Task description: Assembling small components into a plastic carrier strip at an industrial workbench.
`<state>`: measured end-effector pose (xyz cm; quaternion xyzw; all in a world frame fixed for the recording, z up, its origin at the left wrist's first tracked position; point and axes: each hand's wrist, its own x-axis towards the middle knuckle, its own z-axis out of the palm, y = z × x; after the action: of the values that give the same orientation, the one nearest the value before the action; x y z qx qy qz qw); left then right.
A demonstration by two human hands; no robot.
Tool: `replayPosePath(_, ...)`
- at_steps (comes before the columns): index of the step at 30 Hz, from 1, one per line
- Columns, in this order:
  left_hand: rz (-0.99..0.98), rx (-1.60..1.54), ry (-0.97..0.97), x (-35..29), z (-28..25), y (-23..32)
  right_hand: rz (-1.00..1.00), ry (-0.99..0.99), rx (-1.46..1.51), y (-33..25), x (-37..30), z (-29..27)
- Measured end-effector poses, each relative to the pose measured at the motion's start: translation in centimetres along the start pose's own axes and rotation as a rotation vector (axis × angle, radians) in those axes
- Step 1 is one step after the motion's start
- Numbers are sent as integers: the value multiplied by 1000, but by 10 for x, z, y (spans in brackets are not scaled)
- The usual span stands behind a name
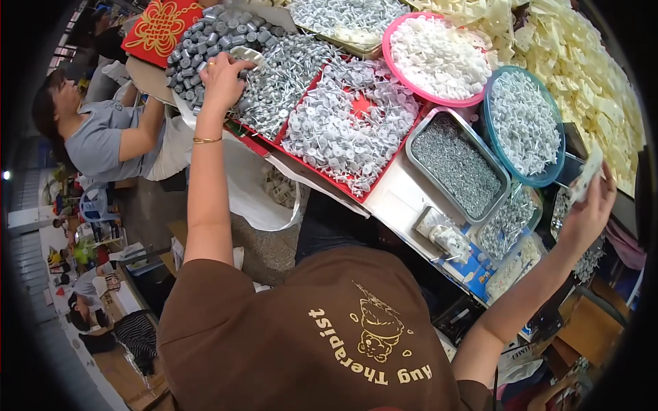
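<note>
Head view looks down over the person's brown shirt to a crowded counter (401, 195). The left hand (223, 79) reaches far forward, its grip half closed over a heap of small grey caps (205, 38) and touching a small silvery scoop (248, 56) at the heap's near edge; whether the fingers actually clasp the scoop cannot be told. The right hand (586, 209) is raised at the counter's right end, its grip pinched on a small pale card (591, 170) that stands just above the fingertips. Between the hands, containers sit edge to edge: a red tray (384, 171) of white washered pins, a pink bowl (439, 58) of white discs, a blue bowl (524, 127) of white-headed pins, and a grey tray (458, 164) of fine metal bits. A mound of cream plastic pieces (582, 61) fills the far right corner. The only bare strip of counter lies along the near edge beside the grey tray. Beyond the left edge a white sack (257, 192) hangs, and another person (103, 133) in grey bends there, close to the left arm.
</note>
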<state>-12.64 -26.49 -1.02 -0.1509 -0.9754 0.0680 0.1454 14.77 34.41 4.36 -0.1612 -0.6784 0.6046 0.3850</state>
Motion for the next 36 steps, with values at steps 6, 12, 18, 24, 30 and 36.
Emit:
replayPosePath(6, 149, -250, 193, -3, -2, -16, 198, -31, -1, -29, -113, 19)
replayPosePath(12, 66, -985, 216, -40, -48, 113, 111, -43, -308, -25, -163, -4)
replayPosePath(18, 451, -1514, -399, -103, -104, 274, 434, -130, -144, -16, -174, 32)
replayPosePath(24, 776, -1384, -205, -139, -102, 347, 595, -82, -222, -18, -192, 26)
replayPosePath(30, 685, -1215, -138, -151, -88, 357, 493, -199, -308, -4, -214, 10)
replayPosePath(36, 782, -1114, -156, -144, -95, 355, 382, -104, -297, -10, -210, 14)
